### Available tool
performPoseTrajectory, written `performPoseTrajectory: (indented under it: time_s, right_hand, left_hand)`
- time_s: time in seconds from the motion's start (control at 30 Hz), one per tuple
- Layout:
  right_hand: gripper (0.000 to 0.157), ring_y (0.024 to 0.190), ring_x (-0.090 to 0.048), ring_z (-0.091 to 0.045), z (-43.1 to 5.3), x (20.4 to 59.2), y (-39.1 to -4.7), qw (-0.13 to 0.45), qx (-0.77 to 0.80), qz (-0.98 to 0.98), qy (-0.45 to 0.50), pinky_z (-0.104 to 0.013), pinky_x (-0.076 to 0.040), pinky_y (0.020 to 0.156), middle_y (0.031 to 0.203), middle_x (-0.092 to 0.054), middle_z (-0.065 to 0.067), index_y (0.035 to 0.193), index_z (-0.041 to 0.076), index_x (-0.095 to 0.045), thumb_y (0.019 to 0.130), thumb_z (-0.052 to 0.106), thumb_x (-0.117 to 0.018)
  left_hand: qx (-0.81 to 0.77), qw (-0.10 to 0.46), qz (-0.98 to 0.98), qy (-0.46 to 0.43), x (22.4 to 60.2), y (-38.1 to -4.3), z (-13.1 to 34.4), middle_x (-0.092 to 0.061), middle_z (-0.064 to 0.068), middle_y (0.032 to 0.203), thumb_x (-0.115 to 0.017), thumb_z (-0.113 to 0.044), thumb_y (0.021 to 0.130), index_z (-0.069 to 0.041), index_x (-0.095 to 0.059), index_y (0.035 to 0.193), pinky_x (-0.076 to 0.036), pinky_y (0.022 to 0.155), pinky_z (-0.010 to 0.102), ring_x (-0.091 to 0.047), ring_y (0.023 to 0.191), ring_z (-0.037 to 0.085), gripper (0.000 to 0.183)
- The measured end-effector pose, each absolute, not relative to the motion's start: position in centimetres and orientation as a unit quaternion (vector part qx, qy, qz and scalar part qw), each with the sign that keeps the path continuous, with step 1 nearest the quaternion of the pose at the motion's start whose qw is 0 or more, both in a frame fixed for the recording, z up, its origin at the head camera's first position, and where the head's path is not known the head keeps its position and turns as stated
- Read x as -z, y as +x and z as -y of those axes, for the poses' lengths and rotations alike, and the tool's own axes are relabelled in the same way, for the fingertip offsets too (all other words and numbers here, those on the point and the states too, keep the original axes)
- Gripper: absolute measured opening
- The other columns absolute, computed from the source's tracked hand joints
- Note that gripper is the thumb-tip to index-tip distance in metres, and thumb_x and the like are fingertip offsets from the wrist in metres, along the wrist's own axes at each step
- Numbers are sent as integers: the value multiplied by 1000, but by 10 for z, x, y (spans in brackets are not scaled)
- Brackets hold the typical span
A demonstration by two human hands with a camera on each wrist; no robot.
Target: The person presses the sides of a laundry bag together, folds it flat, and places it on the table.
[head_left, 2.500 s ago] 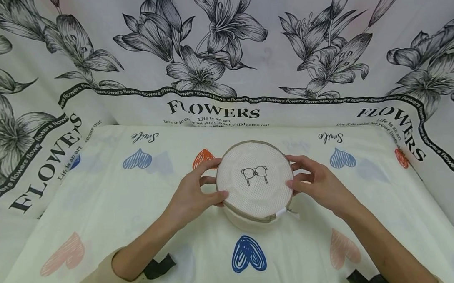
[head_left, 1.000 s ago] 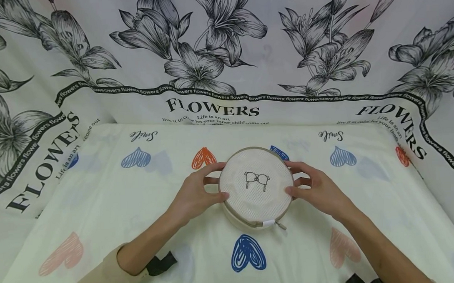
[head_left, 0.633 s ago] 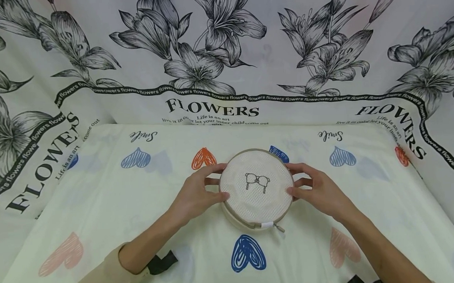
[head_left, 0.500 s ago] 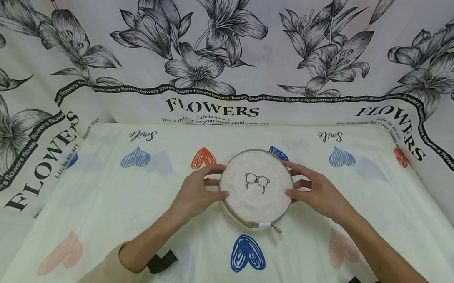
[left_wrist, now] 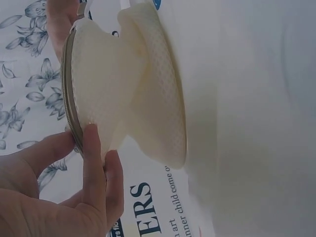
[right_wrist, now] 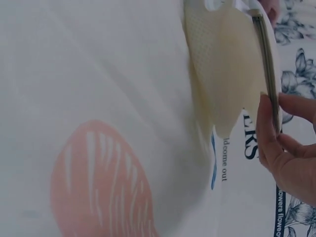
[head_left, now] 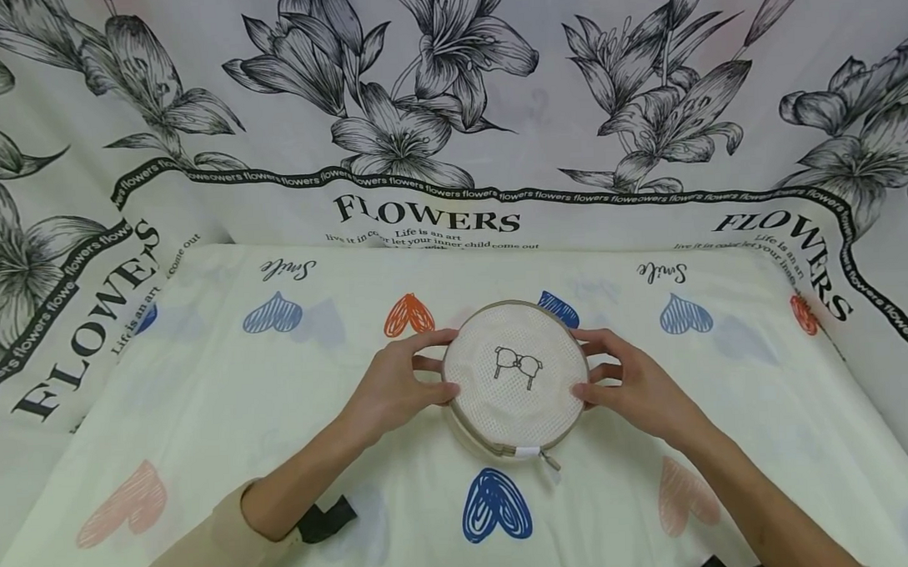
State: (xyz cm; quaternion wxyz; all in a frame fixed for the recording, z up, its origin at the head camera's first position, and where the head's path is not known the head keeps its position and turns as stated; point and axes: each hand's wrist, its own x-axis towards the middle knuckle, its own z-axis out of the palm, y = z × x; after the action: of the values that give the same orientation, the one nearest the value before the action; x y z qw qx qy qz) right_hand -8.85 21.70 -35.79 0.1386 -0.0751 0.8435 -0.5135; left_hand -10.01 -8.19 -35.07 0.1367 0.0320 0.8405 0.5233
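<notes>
A round off-white mesh laundry bag [head_left: 496, 420] with a grey-brown zipper around its top and a small black line print on the lid is in the middle of the bed-like surface. My left hand [head_left: 397, 384] pinches its left rim, thumb on the lid. Opposite it, my right hand [head_left: 638, 385] pinches the right rim the same way. The zipper pull [head_left: 554, 461] hangs at the near side beside a white tab [head_left: 528, 452]. In the left wrist view the bag's soft side wall [left_wrist: 153, 84] looks twisted and creased beneath the raised top, its base on the cloth.
A pale cloth [head_left: 279, 423] printed with hearts covers the surface. Behind stands a white drape [head_left: 539, 147] with black flower prints and lettering. Black straps [head_left: 325, 522] show near the sleeve [head_left: 230, 533] and at the lower right.
The lid has turned slightly clockwise, bringing the zipper pull from the right round to the near side. The bag's top has also come a little nearer. Both hands keep hold of the rim.
</notes>
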Motion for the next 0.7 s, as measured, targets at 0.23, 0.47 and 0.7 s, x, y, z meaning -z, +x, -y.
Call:
performPoseTrajectory:
  time_s: [0.23,0.47,0.7]
  right_hand:
    - [67,89,-59,-22,-215,360,-87,141,489,-859,-57,-28,-53,71,129,-41,-4,132,23,-39,75,24,-75]
    - [76,89,-58,-23,-214,366,-84,145,502,-851,-57,-28,-53,70,129,-40,-6,139,32,-33,76,22,-74]
    - [77,92,-56,-23,-213,369,-81,149,498,-852,-52,-27,-52,72,132,-38,-4,140,30,-33,75,27,-75]
  left_hand:
    - [-510,117,-851,35,355,-101,81,-56,-12,116,-80,-9,67,-28,-58,120,-51,60,27,-60,90,10,61]
    - [-501,119,-856,38,358,-101,81,-56,-11,118,-82,-12,65,-28,-58,121,-51,62,27,-60,94,14,63]
    - [-518,148,-841,51,359,-100,80,-52,-1,123,-83,-11,62,-23,-52,129,-53,66,28,-64,83,13,74]
